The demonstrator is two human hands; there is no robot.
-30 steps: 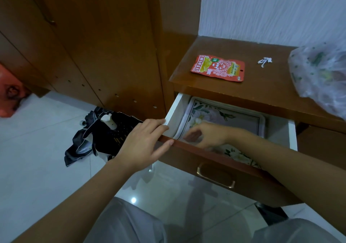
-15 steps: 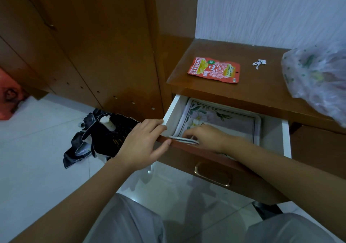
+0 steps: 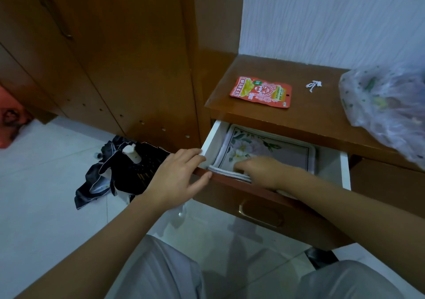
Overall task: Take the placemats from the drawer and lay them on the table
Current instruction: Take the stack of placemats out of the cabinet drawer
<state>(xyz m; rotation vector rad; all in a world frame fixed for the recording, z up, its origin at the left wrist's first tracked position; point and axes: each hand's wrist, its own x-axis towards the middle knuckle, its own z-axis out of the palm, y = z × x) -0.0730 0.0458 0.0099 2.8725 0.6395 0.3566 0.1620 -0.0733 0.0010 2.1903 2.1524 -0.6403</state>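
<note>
Right hand [image 3: 259, 172] pinches the mats' [image 3: 271, 152] edge, left hand [image 3: 177, 176] rests flat-fingered on the drawer [image 3: 345, 167]; lower mats could slip out.

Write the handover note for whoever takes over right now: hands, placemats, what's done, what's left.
Left hand rests on the open drawer at its front left corner.
Right hand is inside it, gripping the stack of floral placemats at its near edge, which is lifted.
Done: drawer open, stack grasped.
Left: lift the placemats out and lay them on the table, which is not in view.
</note>
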